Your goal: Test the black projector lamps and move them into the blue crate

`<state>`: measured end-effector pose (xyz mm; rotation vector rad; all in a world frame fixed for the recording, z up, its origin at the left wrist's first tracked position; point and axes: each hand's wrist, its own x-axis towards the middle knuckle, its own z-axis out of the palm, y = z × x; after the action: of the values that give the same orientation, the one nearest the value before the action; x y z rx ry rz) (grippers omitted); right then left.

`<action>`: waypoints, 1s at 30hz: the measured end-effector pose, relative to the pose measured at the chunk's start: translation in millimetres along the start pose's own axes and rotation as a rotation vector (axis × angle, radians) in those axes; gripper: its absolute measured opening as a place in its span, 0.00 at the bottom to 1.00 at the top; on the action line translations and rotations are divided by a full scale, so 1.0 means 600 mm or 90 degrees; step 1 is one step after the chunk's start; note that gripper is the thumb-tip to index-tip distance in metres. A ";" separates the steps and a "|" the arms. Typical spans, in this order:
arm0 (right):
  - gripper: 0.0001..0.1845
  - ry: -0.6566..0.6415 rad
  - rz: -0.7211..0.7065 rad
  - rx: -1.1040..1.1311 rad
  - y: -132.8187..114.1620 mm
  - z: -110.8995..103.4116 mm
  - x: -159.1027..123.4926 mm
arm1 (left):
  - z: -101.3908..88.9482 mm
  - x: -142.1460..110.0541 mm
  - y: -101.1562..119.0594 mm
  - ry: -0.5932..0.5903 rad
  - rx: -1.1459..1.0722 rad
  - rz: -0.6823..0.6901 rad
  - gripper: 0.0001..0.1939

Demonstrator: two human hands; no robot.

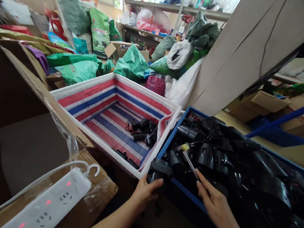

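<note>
My left hand (144, 192) grips a round black plastic part (159, 169) at the near left corner of a blue crate (167, 143). The crate is heaped with several similar black parts (230, 158) and wires. My right hand (213, 201) holds a thin tool with a yellow tip (188, 157), its fingers closed round the shaft, pointing into the crate. To the left stands a box lined with red, white and blue striped sheet (110, 107), holding a few black parts with wires (144, 129).
A white power strip (52, 202) with red lights lies on a cardboard box (92, 197) at the near left. A tilted cardboard panel (241, 54) rises behind the crate. Green and white sacks (131, 63) and shelves fill the back.
</note>
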<state>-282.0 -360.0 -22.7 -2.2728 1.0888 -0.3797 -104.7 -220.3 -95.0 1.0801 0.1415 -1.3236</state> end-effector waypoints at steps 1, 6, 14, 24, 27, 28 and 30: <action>0.27 0.013 0.006 0.008 0.000 0.006 -0.001 | -0.004 -0.006 0.002 -0.010 -0.018 -0.015 0.25; 0.25 0.033 -0.025 -0.010 0.014 0.072 0.007 | -0.023 -0.061 0.022 -0.111 -0.141 -0.071 0.27; 0.19 0.021 -0.147 -0.159 0.012 0.175 0.054 | -0.053 -0.115 0.051 -0.337 -0.278 -0.116 0.38; 0.21 0.201 -0.119 -0.139 -0.081 0.123 0.019 | -0.026 -0.125 0.061 -0.030 -0.081 0.022 0.24; 0.32 0.246 -0.319 0.004 -0.149 0.091 -0.022 | -0.012 -0.125 0.053 0.042 0.153 0.117 0.29; 0.35 0.247 -0.403 0.005 -0.170 0.085 -0.032 | -0.008 -0.127 0.050 0.047 0.215 0.153 0.30; 0.34 0.230 -0.455 -0.043 -0.201 0.078 -0.043 | -0.001 -0.133 0.044 0.056 0.298 0.212 0.28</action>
<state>-201.7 -262.5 14.5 -2.6641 0.3964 -1.0799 -107.5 -166.8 -29.9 1.4842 -0.2879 -1.0284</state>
